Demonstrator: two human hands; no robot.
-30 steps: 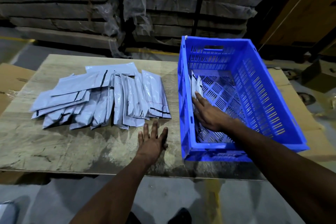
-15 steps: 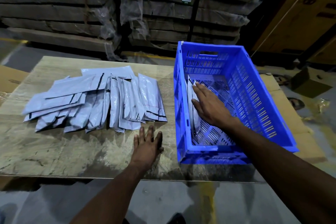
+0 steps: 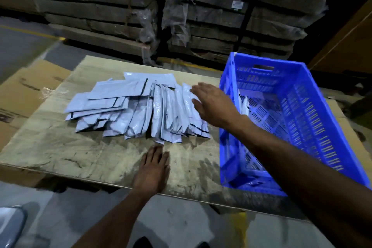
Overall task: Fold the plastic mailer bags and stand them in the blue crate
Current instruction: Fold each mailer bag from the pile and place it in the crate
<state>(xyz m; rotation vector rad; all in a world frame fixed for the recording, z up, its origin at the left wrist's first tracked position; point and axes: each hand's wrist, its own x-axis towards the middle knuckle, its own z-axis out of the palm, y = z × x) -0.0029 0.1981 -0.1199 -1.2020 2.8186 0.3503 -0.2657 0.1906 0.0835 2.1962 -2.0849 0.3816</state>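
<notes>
Right hand hovers with its grip released over the right edge of the bag pile; left hand lies flat on the worktop. Roughly a dozen bags overlap there. Two folded bags stand inside the one crate.

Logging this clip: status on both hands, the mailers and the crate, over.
Left hand flat on table, open. Right hand open over mailer pile, holding nothing. Folded mailers stand in blue crate. Nothing in the way.
</notes>
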